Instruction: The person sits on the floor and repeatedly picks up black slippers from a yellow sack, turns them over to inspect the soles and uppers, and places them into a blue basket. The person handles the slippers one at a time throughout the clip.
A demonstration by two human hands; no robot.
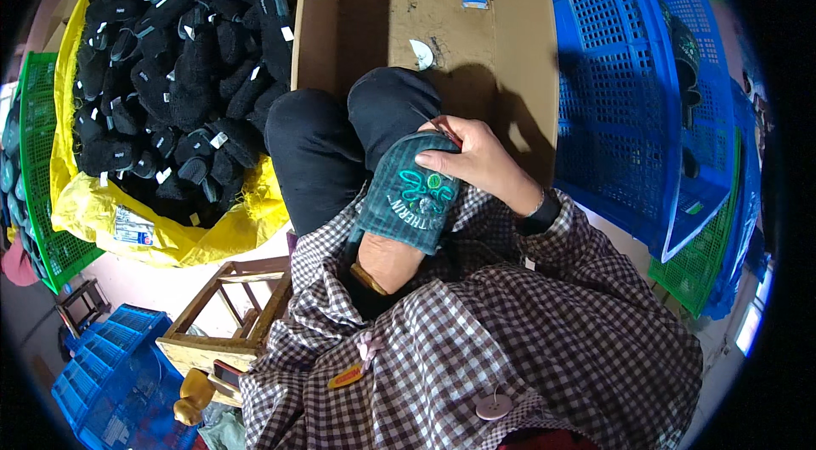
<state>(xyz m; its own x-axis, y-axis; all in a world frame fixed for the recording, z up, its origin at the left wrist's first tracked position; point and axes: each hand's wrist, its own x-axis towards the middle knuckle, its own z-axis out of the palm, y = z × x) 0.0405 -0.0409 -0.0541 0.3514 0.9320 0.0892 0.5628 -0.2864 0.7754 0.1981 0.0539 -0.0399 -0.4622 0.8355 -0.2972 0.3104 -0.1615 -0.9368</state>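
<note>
A dark green ribbed slipper (387, 195) with bright green and white embroidery lies over my lap. My left hand (393, 261) goes into its opening; only the wrist shows, and the fingers are hidden inside. At the slipper's far end is my right hand (483, 157), closed on the edge with the thumb on top and the other fingers underneath. Something small and red shows by those fingers, too little to name. On my left stands a yellow sack (183, 246) filled with black fuzzy slippers (191, 80), many with white tags.
In front of my knees sits an open cardboard box (527, 50) with a white scrap (422, 54) inside. Blue plastic crates (603, 33) line the right side. At lower left are a wooden stool (204, 348), a blue crate (106, 365) and a green crate (59, 169).
</note>
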